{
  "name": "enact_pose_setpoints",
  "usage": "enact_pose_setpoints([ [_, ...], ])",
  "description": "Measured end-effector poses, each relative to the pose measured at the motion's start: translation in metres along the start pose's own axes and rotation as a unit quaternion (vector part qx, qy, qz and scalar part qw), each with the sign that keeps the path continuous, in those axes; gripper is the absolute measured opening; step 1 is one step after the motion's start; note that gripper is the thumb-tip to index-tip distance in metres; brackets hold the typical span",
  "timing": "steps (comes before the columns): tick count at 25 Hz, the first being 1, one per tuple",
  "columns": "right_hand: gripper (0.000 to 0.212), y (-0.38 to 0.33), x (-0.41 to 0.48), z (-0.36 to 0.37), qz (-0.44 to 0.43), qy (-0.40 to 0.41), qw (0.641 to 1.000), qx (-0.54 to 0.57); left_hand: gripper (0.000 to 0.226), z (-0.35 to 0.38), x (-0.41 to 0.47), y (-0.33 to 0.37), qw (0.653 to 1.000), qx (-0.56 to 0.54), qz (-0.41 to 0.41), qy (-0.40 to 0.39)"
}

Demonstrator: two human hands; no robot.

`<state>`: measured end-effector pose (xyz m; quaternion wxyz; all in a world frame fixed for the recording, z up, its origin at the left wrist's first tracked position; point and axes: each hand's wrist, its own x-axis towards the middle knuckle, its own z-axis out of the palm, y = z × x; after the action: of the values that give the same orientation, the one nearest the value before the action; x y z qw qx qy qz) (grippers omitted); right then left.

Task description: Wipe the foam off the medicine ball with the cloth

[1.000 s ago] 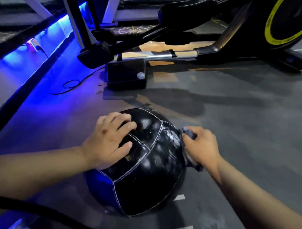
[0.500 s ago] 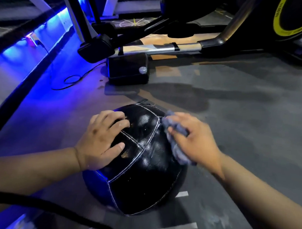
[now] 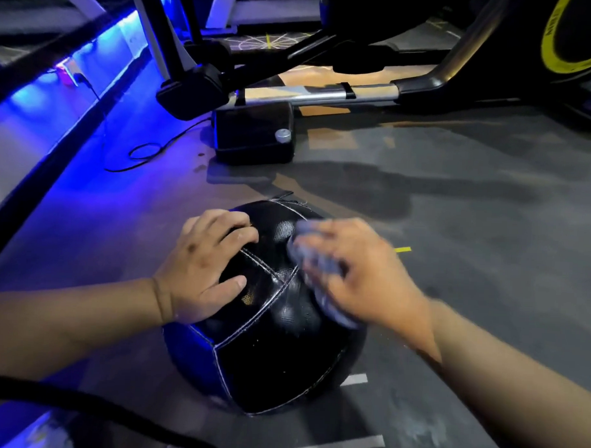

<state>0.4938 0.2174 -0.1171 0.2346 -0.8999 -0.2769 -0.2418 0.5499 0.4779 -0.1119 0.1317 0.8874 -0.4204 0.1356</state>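
I see the medicine ball (image 3: pixel 266 350) on the grey floor (image 3: pixel 488 230), with the left hand (image 3: pixel 202 271) spread flat and unclenched on its 10 o'clock shoulder. The blurred right hand (image 3: pixel 362 276) clutches the cloth (image 3: pixel 306 254), bunched under its fingers against the ball's 2 o'clock side.

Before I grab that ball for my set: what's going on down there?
A person is cleaning the black medicine ball on the floor. Their left hand rests spread on top to steady it, while the right hand grips a grey cloth and rubs it across the upper right side. No foam is clearly visible.
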Motion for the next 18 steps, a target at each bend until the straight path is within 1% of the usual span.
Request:
enact_pose_setpoints([
  [1,0.019,0.018,0.014,0.001,0.105,0.031,0.994,0.019,0.056,0.001,0.001,0.001,1.000,-0.002,0.001,0.000],
  [2,0.017,0.027,0.023,-0.001,0.201,0.038,0.978,0.037,0.056,0.001,0.001,0.003,1.000,-0.001,0.002,0.000],
  [3,0.016,0.028,0.021,0.000,0.227,0.044,0.973,0.023,0.055,0.001,0.001,0.005,1.000,0.000,0.003,-0.001],
  [4,0.016,0.022,0.013,0.003,0.204,0.051,0.978,0.013,0.054,0.001,0.002,0.005,1.000,-0.001,0.002,-0.002],
  [6,0.020,-0.013,-0.010,0.008,0.103,0.059,0.993,-0.006,0.052,0.000,0.002,0.001,1.000,-0.001,-0.005,0.000],
  [8,0.024,-0.056,-0.039,0.015,-0.017,0.023,0.999,-0.024,0.053,-0.001,0.000,-0.007,1.000,-0.002,-0.013,-0.001],
  [9,0.025,-0.072,-0.049,0.020,-0.081,-0.003,0.995,-0.058,0.054,-0.002,-0.002,-0.009,1.000,-0.002,-0.016,-0.001],
  [10,0.026,-0.079,-0.053,0.022,-0.122,-0.024,0.988,-0.094,0.055,-0.002,-0.004,-0.010,1.000,0.001,-0.014,-0.001],
  [11,0.025,-0.076,-0.048,0.020,-0.137,-0.037,0.985,-0.098,0.056,-0.001,-0.005,-0.009,1.000,0.004,-0.011,-0.001],
  [12,0.024,-0.067,-0.037,0.018,-0.120,-0.030,0.989,-0.078,0.057,0.000,-0.006,-0.007,1.000,0.005,-0.009,-0.002],
  [13,0.021,-0.056,-0.024,0.016,-0.069,-0.006,0.997,-0.043,0.057,0.000,-0.004,-0.005,1.000,0.000,-0.006,-0.003],
  [14,0.019,-0.044,-0.008,0.013,0.008,0.028,0.999,-0.012,0.058,0.000,-0.002,-0.002,1.000,-0.008,-0.004,-0.004],
  [15,0.019,-0.028,0.007,0.008,0.101,0.060,0.993,0.005,0.059,0.001,0.002,0.003,1.000,-0.014,-0.001,-0.002],
  [16,0.017,-0.011,0.021,0.006,0.189,0.079,0.979,0.014,0.060,0.002,0.005,0.009,1.000,-0.019,0.002,0.002],
  [17,0.016,-0.002,0.030,0.004,0.268,0.077,0.960,0.014,0.060,0.003,0.008,0.016,1.000,-0.023,0.004,0.008],
  [18,0.015,-0.001,0.033,0.005,0.299,0.076,0.951,-0.012,0.059,0.005,0.011,0.021,1.000,-0.027,0.003,0.014],
])
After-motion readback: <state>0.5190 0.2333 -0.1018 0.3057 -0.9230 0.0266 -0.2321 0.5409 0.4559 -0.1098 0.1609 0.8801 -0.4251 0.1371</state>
